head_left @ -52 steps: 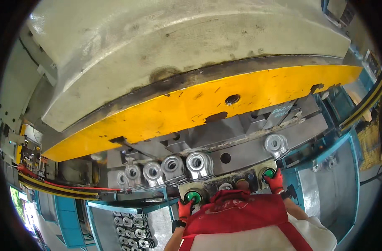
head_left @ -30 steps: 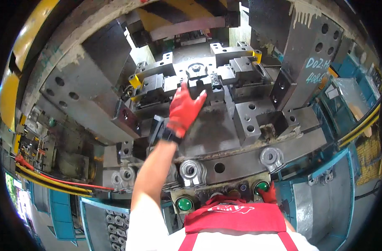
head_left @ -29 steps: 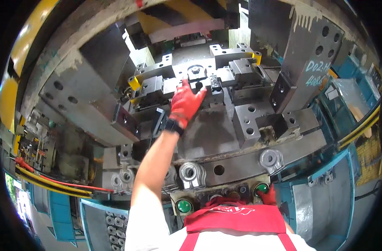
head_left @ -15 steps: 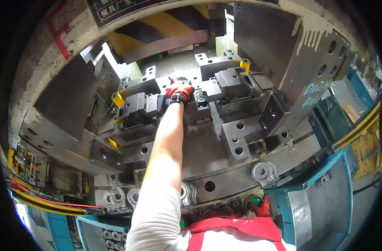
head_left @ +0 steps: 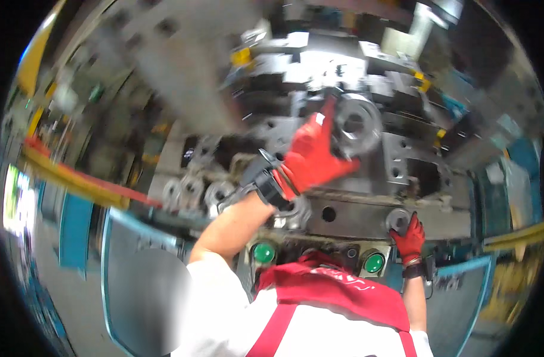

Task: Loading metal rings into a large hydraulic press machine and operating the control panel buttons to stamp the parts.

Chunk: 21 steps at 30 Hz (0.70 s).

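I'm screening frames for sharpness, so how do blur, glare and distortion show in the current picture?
Head view: blur smears the grey machine block at upper left and the ring-shaped metal part at the left hand; head view: glare whitens the machine bed behind that part; head view: fisheye distortion bends edges near the dark border, while the green buttons look comparatively clear.

A fisheye is riding up on the head, looking down past the bib (head_left: pixel 343 293) at the nearby left hand (head_left: pixel 310 153) and right hand (head_left: pixel 409 239), facing the press (head_left: pixel 272 104) beyond them.
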{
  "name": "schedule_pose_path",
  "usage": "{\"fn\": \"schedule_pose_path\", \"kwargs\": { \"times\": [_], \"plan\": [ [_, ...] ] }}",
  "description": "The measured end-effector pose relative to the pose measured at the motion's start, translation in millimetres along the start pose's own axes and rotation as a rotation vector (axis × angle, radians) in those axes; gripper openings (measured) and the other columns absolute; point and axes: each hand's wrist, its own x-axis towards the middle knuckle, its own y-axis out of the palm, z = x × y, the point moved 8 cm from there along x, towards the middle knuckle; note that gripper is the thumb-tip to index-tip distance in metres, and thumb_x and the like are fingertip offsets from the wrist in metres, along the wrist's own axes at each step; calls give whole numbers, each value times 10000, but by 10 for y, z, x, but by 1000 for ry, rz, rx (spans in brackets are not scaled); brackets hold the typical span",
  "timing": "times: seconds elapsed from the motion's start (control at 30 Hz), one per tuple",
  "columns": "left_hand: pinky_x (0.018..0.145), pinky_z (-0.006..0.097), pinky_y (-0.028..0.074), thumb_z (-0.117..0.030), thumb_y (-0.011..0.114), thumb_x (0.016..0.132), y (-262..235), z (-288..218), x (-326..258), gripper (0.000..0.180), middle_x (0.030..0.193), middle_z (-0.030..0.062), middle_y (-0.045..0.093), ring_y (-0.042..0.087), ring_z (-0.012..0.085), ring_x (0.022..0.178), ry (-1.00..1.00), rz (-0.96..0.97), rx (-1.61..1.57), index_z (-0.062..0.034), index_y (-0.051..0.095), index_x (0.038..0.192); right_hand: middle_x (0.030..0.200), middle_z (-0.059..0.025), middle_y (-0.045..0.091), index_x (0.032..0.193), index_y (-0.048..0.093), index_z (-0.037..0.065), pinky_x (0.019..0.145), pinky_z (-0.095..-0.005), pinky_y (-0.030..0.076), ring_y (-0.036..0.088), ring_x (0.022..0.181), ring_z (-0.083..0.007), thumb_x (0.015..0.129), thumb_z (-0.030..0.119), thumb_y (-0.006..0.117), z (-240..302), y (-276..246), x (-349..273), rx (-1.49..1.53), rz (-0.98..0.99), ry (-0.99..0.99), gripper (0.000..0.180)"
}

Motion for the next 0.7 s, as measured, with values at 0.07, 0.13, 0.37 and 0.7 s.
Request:
{"fn": "schedule_pose_path", "kwargs": {
  "times": [0.07, 0.13, 0.37, 0.7],
  "plan": [
    [816, 433, 432, -362, 754, 547, -248, -138, -563, 1031, 1057, 227, 510, 527, 368, 965, 12, 1, -34, 6, 232, 1356, 1184, -175, 491, 1370, 231, 41, 876, -430, 394, 484, 1064, -344, 534, 508, 758, -131, 318, 26, -18, 106, -47, 1093],
    [851, 417, 425, -325, 772, 550, -537, -52, -1111, 1018, 1103, 237, 500, 525, 368, 1004, -60, -69, 1, 26, 245, 1347, 1152, -192, 501, 1380, 198, 36, 837, -432, 424, 513, 1022, -352, 504, 511, 774, -32, 389, 154, -42, 209, -13, 1152],
    [951, 355, 385, -296, 813, 570, -1610, 899, -2548, 1046, 1214, 226, 493, 487, 299, 1139, -591, -388, 0, 27, 210, 1362, 932, -245, 554, 1409, 116, 59, 740, -456, 461, 571, 842, -389, 503, 394, 777, 26, 367, 133, -215, 249, -9, 1170],
    [849, 400, 437, -428, 768, 560, -2648, 2919, -3530, 1141, 1156, 244, 532, 535, 381, 1023, -1099, -332, 599, -60, 97, 1406, 1322, -197, 401, 1392, 185, -7, 967, -353, 352, 446, 1152, -292, 552, 114, 751, 128, 79, 109, 632, 307, 45, 1020]
  ]
}}
